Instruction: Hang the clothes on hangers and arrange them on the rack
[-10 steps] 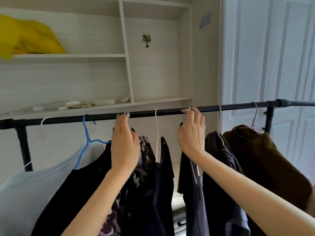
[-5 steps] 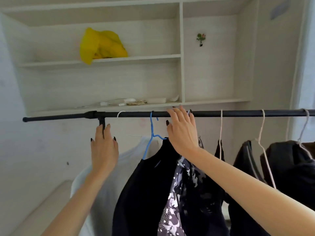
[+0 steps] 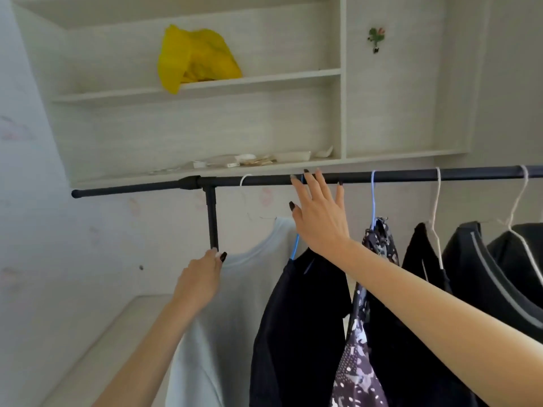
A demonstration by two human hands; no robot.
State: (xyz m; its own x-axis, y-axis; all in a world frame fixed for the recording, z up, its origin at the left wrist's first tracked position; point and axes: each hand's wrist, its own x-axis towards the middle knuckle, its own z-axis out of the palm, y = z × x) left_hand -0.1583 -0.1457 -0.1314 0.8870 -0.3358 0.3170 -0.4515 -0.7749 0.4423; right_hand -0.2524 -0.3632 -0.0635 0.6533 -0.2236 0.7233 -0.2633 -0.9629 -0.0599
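A black rack rail (image 3: 411,176) runs across the view, with a vertical post (image 3: 211,218) near its left end. A white shirt (image 3: 244,289) hangs leftmost on a white hanger (image 3: 245,183). To its right, a black garment (image 3: 296,324) hangs on a blue hanger (image 3: 295,248). A patterned garment (image 3: 379,245) follows, then several dark garments (image 3: 476,265) on white hangers. My left hand (image 3: 202,277) is closed on the white shirt's left shoulder, just below the post. My right hand (image 3: 317,218) has its fingers spread, fingertips on the rail at the blue hanger's hook.
Wall shelves (image 3: 205,83) sit behind and above the rail, with a yellow bag (image 3: 197,57) on the upper one and small clutter (image 3: 249,161) on the lower. A pale wall is at the left, and a low ledge (image 3: 111,333) lies below.
The view has swung left along the rack. My left hand dropped from the rail to the white shirt's shoulder and closed on it. My right hand moved left to the blue hanger's hook.
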